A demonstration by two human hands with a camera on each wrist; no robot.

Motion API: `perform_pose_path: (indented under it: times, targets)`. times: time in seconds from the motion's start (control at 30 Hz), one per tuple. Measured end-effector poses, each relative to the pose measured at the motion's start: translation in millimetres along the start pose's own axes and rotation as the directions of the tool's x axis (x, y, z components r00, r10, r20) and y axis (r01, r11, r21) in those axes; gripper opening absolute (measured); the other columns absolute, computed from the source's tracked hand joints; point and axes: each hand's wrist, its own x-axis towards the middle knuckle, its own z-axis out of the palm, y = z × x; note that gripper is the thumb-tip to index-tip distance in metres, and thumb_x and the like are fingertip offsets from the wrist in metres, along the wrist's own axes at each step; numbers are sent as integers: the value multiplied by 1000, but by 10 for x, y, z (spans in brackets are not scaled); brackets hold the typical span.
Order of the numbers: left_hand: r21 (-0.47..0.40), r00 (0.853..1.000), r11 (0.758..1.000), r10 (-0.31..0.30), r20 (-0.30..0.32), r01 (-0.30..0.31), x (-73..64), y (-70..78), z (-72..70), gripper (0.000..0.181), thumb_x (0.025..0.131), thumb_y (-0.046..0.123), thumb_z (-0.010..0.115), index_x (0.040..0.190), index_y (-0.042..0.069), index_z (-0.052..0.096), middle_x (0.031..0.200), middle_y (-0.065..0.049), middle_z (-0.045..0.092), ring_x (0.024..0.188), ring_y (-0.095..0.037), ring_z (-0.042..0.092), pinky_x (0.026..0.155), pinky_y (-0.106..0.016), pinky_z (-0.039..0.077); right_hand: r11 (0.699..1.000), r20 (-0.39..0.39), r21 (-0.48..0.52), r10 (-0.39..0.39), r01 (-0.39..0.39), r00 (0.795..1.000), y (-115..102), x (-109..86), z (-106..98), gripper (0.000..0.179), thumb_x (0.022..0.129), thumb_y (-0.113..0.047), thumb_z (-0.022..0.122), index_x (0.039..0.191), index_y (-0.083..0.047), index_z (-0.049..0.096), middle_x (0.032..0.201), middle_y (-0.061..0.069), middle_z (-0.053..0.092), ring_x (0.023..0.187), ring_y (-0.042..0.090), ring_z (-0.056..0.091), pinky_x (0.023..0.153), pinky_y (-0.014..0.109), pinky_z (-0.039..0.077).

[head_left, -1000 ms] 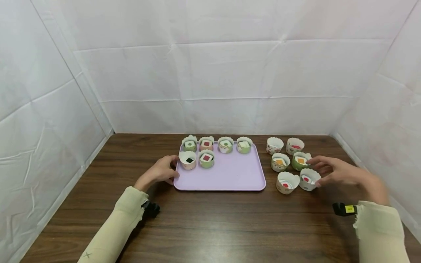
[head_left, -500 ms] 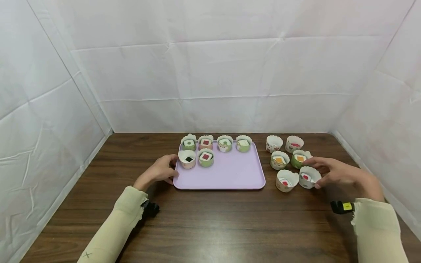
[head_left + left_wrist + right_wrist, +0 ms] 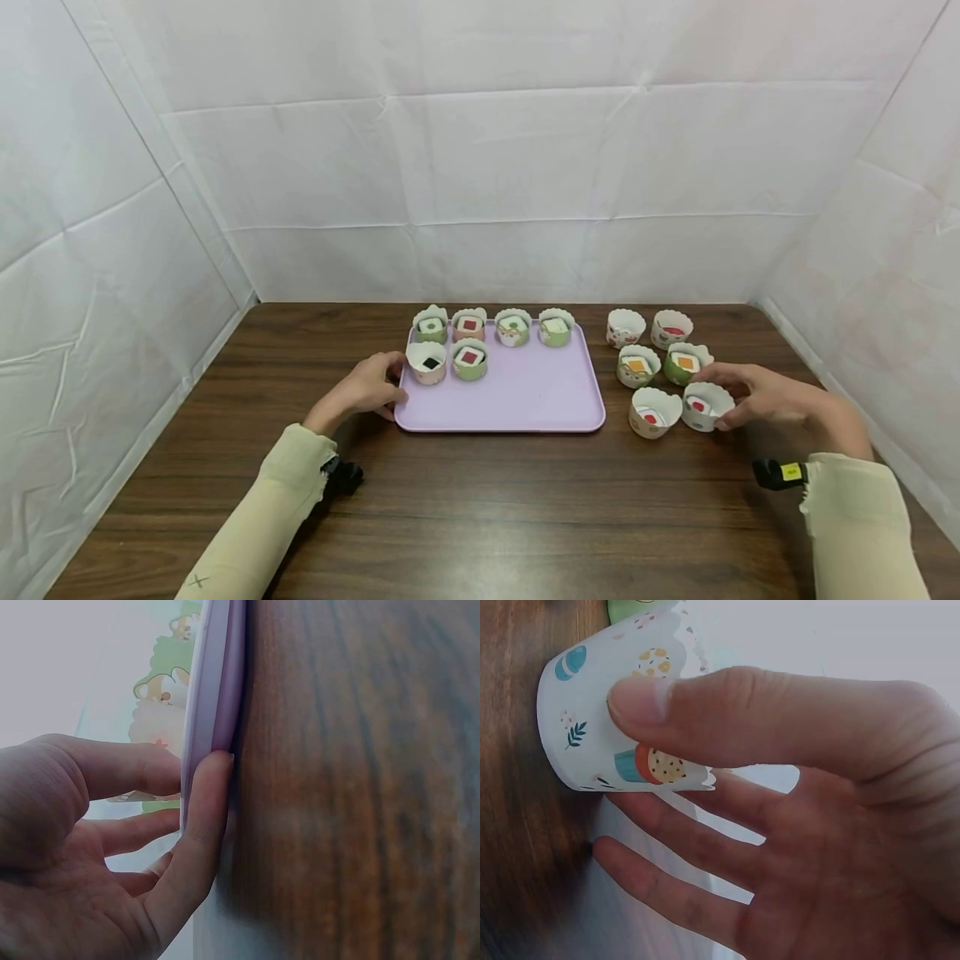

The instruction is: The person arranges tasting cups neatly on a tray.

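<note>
At the left edge of a lilac tray [image 3: 517, 408] my left hand [image 3: 367, 385] pinches the rim. In the left wrist view, the thumb and fingers [image 3: 206, 802] meet the tray's edge from its two sides. On the tray stand several paper baking cups, among them a pink one [image 3: 428, 375] with a black-and-white piece inside, nearest that hand. My right hand [image 3: 772, 398] grips a white paper baking cup [image 3: 699, 419] with a red-and-white piece in it. The right wrist view shows the thumb across that cup's printed side [image 3: 577, 720], with fingers behind and below.
Left of the gripped cup stands another white paper cup [image 3: 648, 427]. Behind them are a green cup [image 3: 678, 373] and a cup [image 3: 636, 381] with orange-topped pieces, and two more cups near the back wall [image 3: 495, 267]. White sheets enclose the dark wooden table [image 3: 480, 517].
My right hand has closed in on the white cup and lowered slightly, its thumb now against the side. The left hand stays at the tray's edge. The view has shifted slightly.
</note>
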Motion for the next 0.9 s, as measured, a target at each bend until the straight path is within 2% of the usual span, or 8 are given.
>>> perform_pose_path:
  times: [0.07,0.17,0.27,0.33,0.43,0.6,0.67,0.9]
  targets:
    - [1,1000,1000,-3,0,3,-2,2,-3,59,86,-5,65,143,-8,47,130,-28,51,85,-28,68,62,-35,67,1000,-9,-22,2,-3,1000,0,-1,1,59,82,-14,84,133,-2,57,135,24,61,109,-5,56,87,21,53]
    - [-2,1000,1000,-6,-1,6,-5,4,-4,59,86,-5,65,143,-8,47,130,-28,51,85,-27,67,62,-35,67,999,-13,-33,7,-7,1000,3,-1,-1,56,83,-15,84,132,-3,59,137,25,60,112,-9,52,97,42,57]
    - [-5,1000,1000,-6,-3,6,-6,0,-2,60,86,-5,65,143,-8,47,129,-28,51,84,-27,67,62,-34,67,999,-17,-44,5,-6,1000,1,-13,-9,55,84,-17,83,132,-4,59,140,27,58,115,-15,46,102,65,52]
    - [-7,1000,1000,-4,-4,4,-6,0,-1,60,85,-5,65,143,-8,47,129,-28,51,84,-27,67,61,-34,67,999,-23,-54,-2,0,1000,-1,-32,-22,54,85,-17,82,132,-5,60,141,26,58,116,-16,44,101,69,51]
    - [-5,1000,1000,-2,-4,2,-5,0,-3,60,85,-5,65,143,-8,47,129,-28,50,84,-27,67,61,-34,67,997,-44,-77,-7,4,999,-16,-71,-48,53,85,-17,82,132,-7,61,139,22,60,114,-18,44,99,61,54]
    - [-6,1000,1000,2,-5,-2,-5,2,-6,59,85,-5,64,142,-9,48,128,-28,51,84,-27,67,62,-34,67,995,-102,-96,-49,39,994,-53,-138,-81,49,83,-13,83,128,-11,63,129,8,66,108,-10,54,88,25,54]
    - [-11,1000,1000,4,-4,-4,-7,7,-6,59,85,-5,64,141,-9,48,128,-28,51,84,-28,67,62,-35,67,996,-117,-68,-68,60,991,-78,-161,-89,48,84,-10,82,127,-10,62,122,2,67,103,-5,58,81,17,52]
    - [-13,1000,1000,5,-5,-5,-10,3,0,57,85,-6,64,141,-9,49,128,-28,51,84,-28,68,62,-35,67,998,-127,21,-60,63,990,-233,-186,-106,46,88,-6,77,129,-5,57,115,2,65,91,5,64,71,21,56]
